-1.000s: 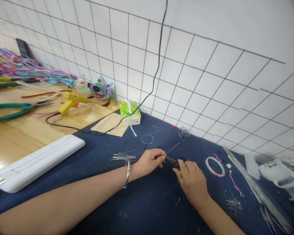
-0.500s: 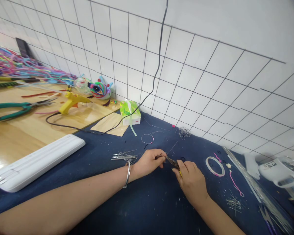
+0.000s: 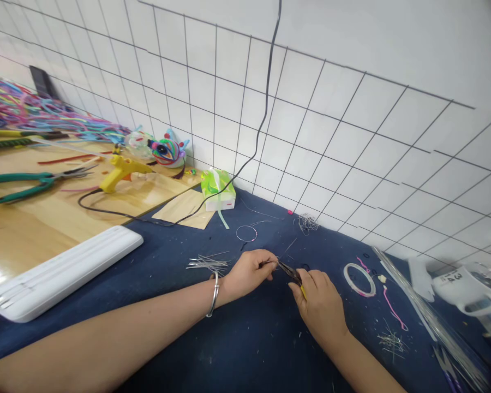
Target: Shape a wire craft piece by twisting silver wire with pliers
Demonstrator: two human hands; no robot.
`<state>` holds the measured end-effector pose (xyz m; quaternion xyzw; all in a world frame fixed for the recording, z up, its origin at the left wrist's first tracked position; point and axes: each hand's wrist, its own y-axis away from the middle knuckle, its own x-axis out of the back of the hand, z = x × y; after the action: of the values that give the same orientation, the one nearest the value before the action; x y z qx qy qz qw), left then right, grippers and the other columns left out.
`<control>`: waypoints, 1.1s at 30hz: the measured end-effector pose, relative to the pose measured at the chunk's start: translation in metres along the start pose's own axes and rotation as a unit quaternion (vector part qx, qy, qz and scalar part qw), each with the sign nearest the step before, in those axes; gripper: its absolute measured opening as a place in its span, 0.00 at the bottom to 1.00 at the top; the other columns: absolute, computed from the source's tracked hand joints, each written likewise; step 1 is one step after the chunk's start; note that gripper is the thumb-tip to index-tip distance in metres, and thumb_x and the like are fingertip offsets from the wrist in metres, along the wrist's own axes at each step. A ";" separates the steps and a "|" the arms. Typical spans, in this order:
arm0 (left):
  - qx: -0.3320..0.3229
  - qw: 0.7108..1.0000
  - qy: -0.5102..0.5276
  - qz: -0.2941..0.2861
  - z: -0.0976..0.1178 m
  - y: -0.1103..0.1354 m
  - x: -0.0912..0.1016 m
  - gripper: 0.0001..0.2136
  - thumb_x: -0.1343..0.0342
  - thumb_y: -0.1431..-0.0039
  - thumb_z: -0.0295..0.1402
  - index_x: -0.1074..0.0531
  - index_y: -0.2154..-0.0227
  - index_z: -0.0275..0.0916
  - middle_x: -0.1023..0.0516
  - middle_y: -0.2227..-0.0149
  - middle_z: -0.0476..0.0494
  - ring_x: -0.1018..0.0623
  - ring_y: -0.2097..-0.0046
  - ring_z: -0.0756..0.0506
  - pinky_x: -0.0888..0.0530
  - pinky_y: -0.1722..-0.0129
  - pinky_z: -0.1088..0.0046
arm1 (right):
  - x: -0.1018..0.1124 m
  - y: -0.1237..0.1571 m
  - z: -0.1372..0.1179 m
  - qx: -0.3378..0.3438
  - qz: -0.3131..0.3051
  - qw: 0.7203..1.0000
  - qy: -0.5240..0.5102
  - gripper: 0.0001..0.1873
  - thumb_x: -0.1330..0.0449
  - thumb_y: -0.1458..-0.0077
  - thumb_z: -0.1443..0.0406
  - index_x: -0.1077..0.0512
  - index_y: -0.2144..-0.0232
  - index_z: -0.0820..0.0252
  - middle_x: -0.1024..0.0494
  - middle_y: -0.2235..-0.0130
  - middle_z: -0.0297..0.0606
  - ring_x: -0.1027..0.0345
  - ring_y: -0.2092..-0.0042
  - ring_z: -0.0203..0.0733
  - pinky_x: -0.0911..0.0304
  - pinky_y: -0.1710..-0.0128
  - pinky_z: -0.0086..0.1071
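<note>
My left hand point(image 3: 249, 274) is closed in a pinch on a thin wire point(image 3: 288, 246), part of which seems to stick out past the fingertips. In my right hand point(image 3: 321, 300) are needle-nose pliers point(image 3: 287, 268) with a yellow handle, the fingers wrapped round it. The plier jaws point left and meet the wire at my left fingertips; their exact grip on it is too small to make out. Beside my left wrist lies a pile of cut wire pieces point(image 3: 207, 263). A thin wire ring point(image 3: 246, 233) rests on the dark blue cloth beyond my hands.
To the left are a white case point(image 3: 65, 270), green-handled pliers point(image 3: 24, 184) and a yellow glue gun point(image 3: 123, 172). A tissue pack point(image 3: 219, 190) stands by the grid wall. At right lie a tape roll point(image 3: 359, 280), wire scraps point(image 3: 391, 343), long rods point(image 3: 425, 305) and a white mug point(image 3: 466, 286).
My hands stay almost in place. The pliers' jaws have shifted very slightly at my left fingertips, and the view has moved a little.
</note>
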<state>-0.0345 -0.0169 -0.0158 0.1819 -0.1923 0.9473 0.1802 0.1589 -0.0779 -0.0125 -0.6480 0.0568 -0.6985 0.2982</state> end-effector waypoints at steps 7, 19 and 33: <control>-0.007 1.000 -0.002 -0.011 -0.002 0.000 0.000 0.08 0.53 0.44 0.29 0.29 0.71 0.36 0.28 0.75 0.50 0.28 0.73 0.53 0.33 0.69 0.77 | -0.001 0.001 0.001 0.009 -0.001 1.000 0.003 0.18 0.50 0.44 0.57 0.33 0.57 0.64 0.33 0.68 0.43 0.40 0.63 0.43 0.42 0.64 0.35; -0.021 1.000 -0.011 0.002 -0.002 0.002 -0.001 0.08 0.54 0.44 0.28 0.30 0.74 0.36 0.29 0.76 0.51 0.28 0.74 0.53 0.33 0.69 0.78 | 0.002 0.000 -0.003 0.025 -0.010 0.999 0.034 0.19 0.51 0.44 0.58 0.34 0.55 0.63 0.35 0.69 0.42 0.42 0.65 0.43 0.43 0.67 0.35; -0.010 0.999 -0.036 -0.003 0.004 0.005 0.000 0.08 0.55 0.45 0.27 0.31 0.74 0.36 0.29 0.77 0.51 0.29 0.74 0.53 0.35 0.69 0.78 | -0.006 0.002 -0.003 0.033 -0.005 0.998 0.050 0.19 0.52 0.43 0.57 0.34 0.56 0.63 0.36 0.70 0.41 0.42 0.66 0.41 0.43 0.70 0.32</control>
<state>-0.0353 -0.0227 -0.0135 0.2144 -0.2073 0.9378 0.1775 0.1567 -0.0778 -0.0197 -0.6026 0.0456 -0.7329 0.3124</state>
